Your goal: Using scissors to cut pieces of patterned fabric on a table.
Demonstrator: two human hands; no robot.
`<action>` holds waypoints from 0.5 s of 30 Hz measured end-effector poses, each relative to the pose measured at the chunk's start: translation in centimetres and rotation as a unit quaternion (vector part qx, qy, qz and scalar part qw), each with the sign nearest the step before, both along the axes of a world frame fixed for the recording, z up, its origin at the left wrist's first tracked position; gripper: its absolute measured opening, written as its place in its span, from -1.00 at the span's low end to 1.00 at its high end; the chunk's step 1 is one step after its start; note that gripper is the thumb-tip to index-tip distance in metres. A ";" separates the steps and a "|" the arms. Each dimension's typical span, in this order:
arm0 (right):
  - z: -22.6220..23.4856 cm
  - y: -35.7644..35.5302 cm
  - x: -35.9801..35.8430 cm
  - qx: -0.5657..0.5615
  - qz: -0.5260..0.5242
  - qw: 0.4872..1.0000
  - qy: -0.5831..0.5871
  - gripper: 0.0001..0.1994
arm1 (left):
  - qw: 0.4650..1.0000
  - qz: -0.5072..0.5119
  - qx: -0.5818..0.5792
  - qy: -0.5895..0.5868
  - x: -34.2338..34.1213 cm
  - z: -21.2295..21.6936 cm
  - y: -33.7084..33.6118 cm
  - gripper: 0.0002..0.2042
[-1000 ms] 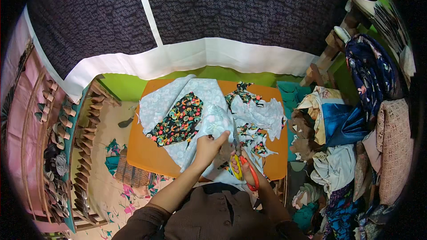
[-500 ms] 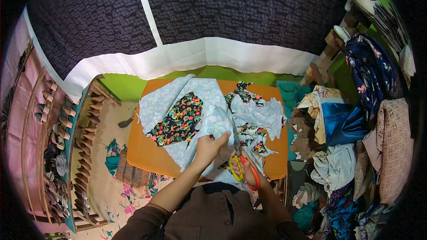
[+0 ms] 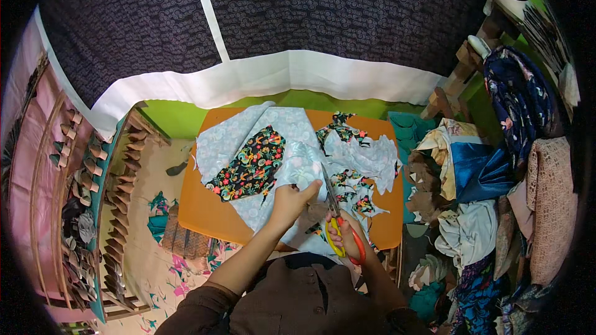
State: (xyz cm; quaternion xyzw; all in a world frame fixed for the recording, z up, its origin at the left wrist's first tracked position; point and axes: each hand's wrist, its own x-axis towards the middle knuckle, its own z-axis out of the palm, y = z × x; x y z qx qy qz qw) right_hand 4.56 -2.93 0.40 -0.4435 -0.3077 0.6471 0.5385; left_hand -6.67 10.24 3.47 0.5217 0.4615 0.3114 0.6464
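My left hand (image 3: 290, 201) pinches a pale piece of fabric (image 3: 299, 164), thumb on top, its fingers mostly under the cloth. In my right hand (image 3: 349, 236) is a pair of scissors (image 3: 338, 218) with one yellow and one red handle, fingers wrapped round the handles. The blades point away from me along the right edge of the pale piece. Beneath lies a larger pale fabric sheet (image 3: 226, 133), and on it a black floral fabric piece (image 3: 251, 164). Ragged floral offcuts (image 3: 357, 152) lie to the right of the blades.
An orange table (image 3: 192, 211) carries the cloth. Shelves of shoe lasts (image 3: 118, 211) stand on the left, with scraps (image 3: 180, 270) on the floor. Folded fabrics (image 3: 475, 174) are heaped at the right. A dark patterned curtain (image 3: 335, 12) hangs beyond the table.
The scissors' blades look slightly farther open and their handles more spread. Both hands keep nearly the same place, and the whole view has shifted a little.
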 end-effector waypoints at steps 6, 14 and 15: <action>-1.2 0.0 0.0 0.056 -0.006 0.997 -0.058 -0.39 | 0.998 -0.051 0.006 -0.040 -0.2 -0.9 0.2 -0.65; 0.6 -0.2 0.2 -0.043 -0.012 0.999 0.000 -0.41 | 0.998 -0.054 0.037 -0.022 -0.5 -2.1 0.6 -0.65; 0.8 -0.1 0.4 -0.066 -0.007 0.997 0.030 -0.40 | 0.998 -0.055 0.037 -0.022 -0.6 -2.1 0.7 -0.65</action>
